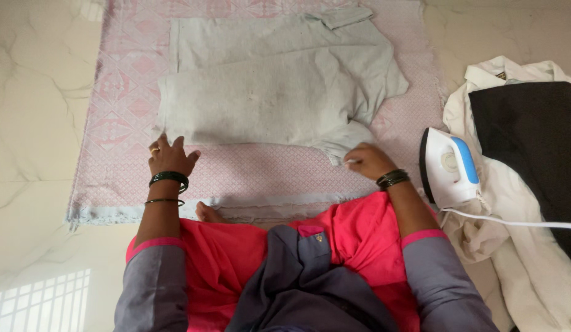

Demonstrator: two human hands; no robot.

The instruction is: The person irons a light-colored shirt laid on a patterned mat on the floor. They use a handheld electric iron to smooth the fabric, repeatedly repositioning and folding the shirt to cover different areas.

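A pink mat (pixel 119 147) is lying on the floor, carrying a folded grey shirt (pixel 261 98), its long axis running left to right. The left hand (pixel 170 157) is pressing spread at its near-left corner; the right hand (pixel 367 161) is pinching its near-right hem, iron (pixel 448 167) just beside.

The top of the pink cloth (pixel 119 92) is cut off by the picture's edge. Right of the iron (pixel 448 167), the white garment (pixel 519 258) and the black cloth (pixel 531 147) on it run out of view, and the iron's cord (pixel 513 220) too.
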